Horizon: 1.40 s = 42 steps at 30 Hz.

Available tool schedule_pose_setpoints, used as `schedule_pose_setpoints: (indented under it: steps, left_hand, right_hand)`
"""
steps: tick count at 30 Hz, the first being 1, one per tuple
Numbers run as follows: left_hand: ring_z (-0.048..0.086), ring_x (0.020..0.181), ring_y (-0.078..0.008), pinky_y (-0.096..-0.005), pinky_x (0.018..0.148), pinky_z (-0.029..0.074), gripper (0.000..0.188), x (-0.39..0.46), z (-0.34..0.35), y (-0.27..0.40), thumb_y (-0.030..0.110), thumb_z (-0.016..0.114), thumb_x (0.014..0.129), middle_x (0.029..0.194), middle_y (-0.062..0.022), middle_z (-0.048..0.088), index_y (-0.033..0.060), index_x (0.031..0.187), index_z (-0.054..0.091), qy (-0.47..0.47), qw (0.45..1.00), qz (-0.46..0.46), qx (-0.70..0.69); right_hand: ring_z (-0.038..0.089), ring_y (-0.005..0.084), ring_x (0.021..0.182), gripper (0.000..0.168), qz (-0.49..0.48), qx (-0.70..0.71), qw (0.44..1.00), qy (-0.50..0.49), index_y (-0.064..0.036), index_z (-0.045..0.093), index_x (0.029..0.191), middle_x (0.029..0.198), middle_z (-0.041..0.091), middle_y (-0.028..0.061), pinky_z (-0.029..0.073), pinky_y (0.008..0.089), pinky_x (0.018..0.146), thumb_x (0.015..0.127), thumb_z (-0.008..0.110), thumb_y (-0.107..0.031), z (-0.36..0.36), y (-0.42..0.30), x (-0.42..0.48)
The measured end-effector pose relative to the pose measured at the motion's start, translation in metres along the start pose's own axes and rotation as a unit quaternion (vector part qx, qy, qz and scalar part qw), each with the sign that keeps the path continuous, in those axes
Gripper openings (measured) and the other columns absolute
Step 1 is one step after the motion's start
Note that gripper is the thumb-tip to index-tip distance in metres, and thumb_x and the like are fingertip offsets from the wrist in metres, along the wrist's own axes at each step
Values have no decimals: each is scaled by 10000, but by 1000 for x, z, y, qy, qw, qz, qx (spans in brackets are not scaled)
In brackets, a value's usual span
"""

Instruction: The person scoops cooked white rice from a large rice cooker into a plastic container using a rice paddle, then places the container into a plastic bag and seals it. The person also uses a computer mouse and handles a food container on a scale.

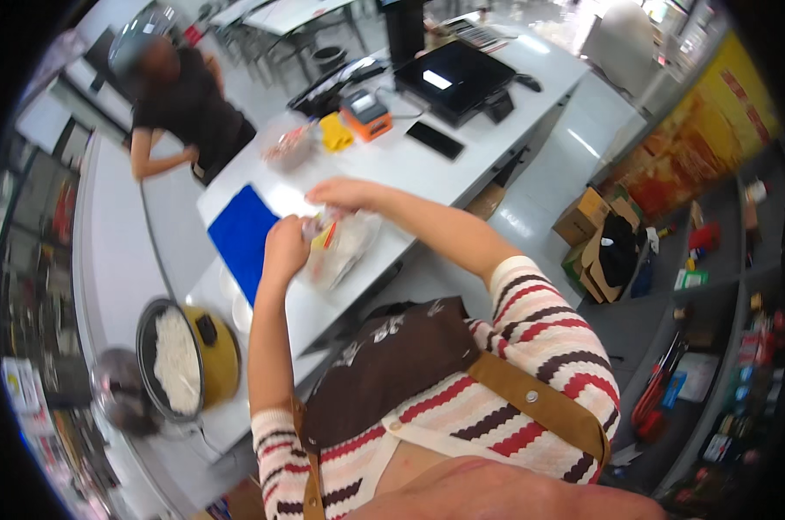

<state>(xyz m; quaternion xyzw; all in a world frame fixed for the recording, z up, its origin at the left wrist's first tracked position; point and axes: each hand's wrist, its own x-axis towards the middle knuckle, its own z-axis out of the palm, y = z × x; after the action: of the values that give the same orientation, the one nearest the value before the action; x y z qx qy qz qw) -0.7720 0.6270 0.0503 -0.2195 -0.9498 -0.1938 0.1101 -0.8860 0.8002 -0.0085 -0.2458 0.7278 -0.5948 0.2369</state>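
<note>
Both of my hands meet over the white counter (pixel 314 318), close to its near edge. My left hand (pixel 287 244) grips the gathered top of a clear plastic bag (pixel 343 250). From the other side, my right hand (pixel 337 193) also has its fingers on the bunched plastic. The bag hangs down between my hands and the edge, with pale contents and some yellow and red on it; what is inside is too blurred to tell. A flat blue sheet (pixel 246 227) lies just left of my left hand.
A large rice cooker (pixel 220 364) full of white rice stands at lower left. Farther along the counter are a bag (pixel 288 149), a yellow cloth (pixel 336 132), an orange-and-grey printer (pixel 366 114), a phone (pixel 435 140) and a screen (pixel 457 78). A person (pixel 184 104) in a helmet stands across.
</note>
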Motion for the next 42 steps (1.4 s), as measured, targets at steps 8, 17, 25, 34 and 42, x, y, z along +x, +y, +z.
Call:
schedule_pose_setpoints:
  steps: [8, 17, 25, 34, 42]
  left_hand:
    - [445, 652, -87, -213, 639, 386, 181, -10, -29, 3, 204, 593, 926, 788, 1, 591, 33, 878, 629, -44, 677, -311, -665]
    - [493, 706, -83, -226, 687, 404, 265, -10, -24, 8, 243, 525, 963, 792, -8, 597, 17, 891, 643, -17, 763, -287, -580]
    - [475, 600, -79, -241, 550, 379, 324, -61, 43, -72, 286, 535, 956, 639, 3, 543, 42, 772, 643, 298, 859, -329, -254]
    - [550, 801, -125, -305, 812, 471, 290, -68, 2, -47, 307, 569, 937, 799, -5, 570, 120, 720, 532, 192, 627, -342, -673]
    - [560, 926, -144, -305, 874, 474, 366, -47, -28, -1, 97, 426, 897, 955, -71, 589, -46, 1214, 540, 92, 546, -209, -806]
  right_hand:
    - [586, 211, 665, 252, -299, -228, 875, 304, -77, 576, 985, 872, 576, 83, 482, 309, 576, 796, 706, -181, 66, -59, -123]
    - [558, 129, 679, 187, -336, -137, 898, 249, -49, 582, 946, 940, 556, 44, 447, 247, 571, 790, 685, -66, 67, -43, -94]
    - [423, 70, 609, 188, -84, -60, 986, 133, -54, 518, 787, 660, 457, -35, 343, 235, 546, 919, 540, -187, -7, 32, -111]
    - [454, 111, 642, 198, -113, 235, 960, 105, -47, 578, 898, 776, 556, 41, 409, 263, 672, 932, 456, -200, -14, 45, -97]
    - [644, 147, 793, 574, -19, 215, 976, -10, -106, 250, 1476, 1205, 587, 162, 533, 267, 791, 934, 426, -38, 40, -46, -89]
